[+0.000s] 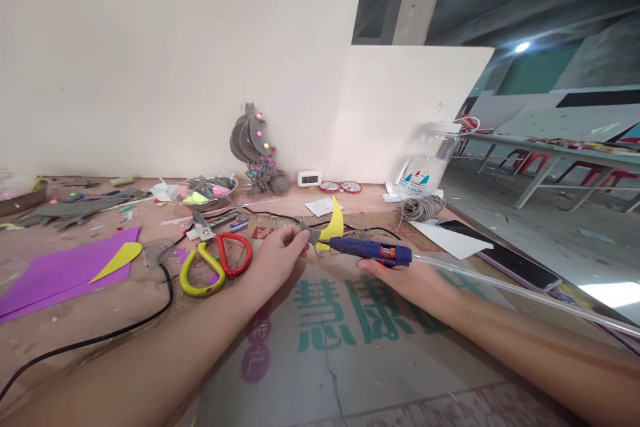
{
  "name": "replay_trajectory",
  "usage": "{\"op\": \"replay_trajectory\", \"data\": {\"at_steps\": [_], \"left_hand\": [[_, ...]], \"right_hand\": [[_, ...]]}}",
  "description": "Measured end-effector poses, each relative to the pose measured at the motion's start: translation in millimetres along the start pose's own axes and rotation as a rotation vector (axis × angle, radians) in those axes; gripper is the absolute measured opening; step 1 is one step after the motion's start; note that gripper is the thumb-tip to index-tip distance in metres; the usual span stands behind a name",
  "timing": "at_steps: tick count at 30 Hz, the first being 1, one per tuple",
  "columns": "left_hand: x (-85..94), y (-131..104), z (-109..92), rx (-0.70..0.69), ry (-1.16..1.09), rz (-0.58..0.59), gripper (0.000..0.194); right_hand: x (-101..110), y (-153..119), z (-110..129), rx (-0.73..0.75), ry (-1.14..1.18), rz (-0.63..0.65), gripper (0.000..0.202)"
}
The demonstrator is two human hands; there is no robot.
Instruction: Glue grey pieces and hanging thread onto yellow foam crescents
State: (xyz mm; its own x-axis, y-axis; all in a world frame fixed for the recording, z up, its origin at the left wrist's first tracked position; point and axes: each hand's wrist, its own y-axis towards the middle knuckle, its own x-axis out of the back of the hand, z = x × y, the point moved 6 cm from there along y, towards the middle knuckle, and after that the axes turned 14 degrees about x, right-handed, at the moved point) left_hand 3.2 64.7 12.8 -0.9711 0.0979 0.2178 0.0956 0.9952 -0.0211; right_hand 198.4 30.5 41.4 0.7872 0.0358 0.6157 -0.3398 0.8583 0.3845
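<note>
Near the middle of the table, my left hand (284, 251) pinches a small grey felt piece (313, 234). A yellow crescent-shaped piece (334, 221) stands up just beyond the felt; whether the two are joined is hard to make out. My right hand (387, 271) is closed round a blue glue gun (367, 250), whose tip points left and meets the felt and yellow pieces. A long clear glue stick (480, 275) sticks out of the gun's back end. Printed cardboard (300, 360) lies beneath both hands.
Scissors (216, 263) with red and yellow handles and purple sheets (70, 270) lie left. Behind are a bowl (220, 197), a grey felt decoration (250, 140) and a small clock (309, 179). A jar (425, 160), twine (421, 208) and phone (500, 257) are right.
</note>
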Motion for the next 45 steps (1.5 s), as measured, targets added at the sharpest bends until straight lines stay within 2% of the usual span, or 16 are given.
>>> {"op": "replay_trajectory", "data": {"at_steps": [5, 18, 25, 30, 37, 45], "left_hand": [[-1.2, 0, 2, 0.031, -0.016, 0.015, 0.028], [-0.2, 2, 2, 0.009, 0.02, -0.007, 0.029], [-0.9, 2, 4, 0.022, 0.015, 0.002, 0.029], [-0.2, 2, 4, 0.006, 0.034, -0.007, 0.029], [-2.1, 1, 3, 0.012, 0.049, 0.017, 0.031], [-2.2, 1, 4, -0.007, 0.067, 0.012, 0.031]], "right_hand": [[1, 0, 0, -0.005, -0.003, 0.001, 0.03], [0, -2, -14, -0.034, -0.061, -0.01, 0.03], [0, 0, -6, -0.023, 0.022, -0.012, 0.028], [1, 0, -4, -0.017, 0.0, -0.034, 0.031], [4, 0, -9, 0.0, -0.083, -0.034, 0.032], [3, 2, -24, 0.009, -0.047, -0.036, 0.033]]}}
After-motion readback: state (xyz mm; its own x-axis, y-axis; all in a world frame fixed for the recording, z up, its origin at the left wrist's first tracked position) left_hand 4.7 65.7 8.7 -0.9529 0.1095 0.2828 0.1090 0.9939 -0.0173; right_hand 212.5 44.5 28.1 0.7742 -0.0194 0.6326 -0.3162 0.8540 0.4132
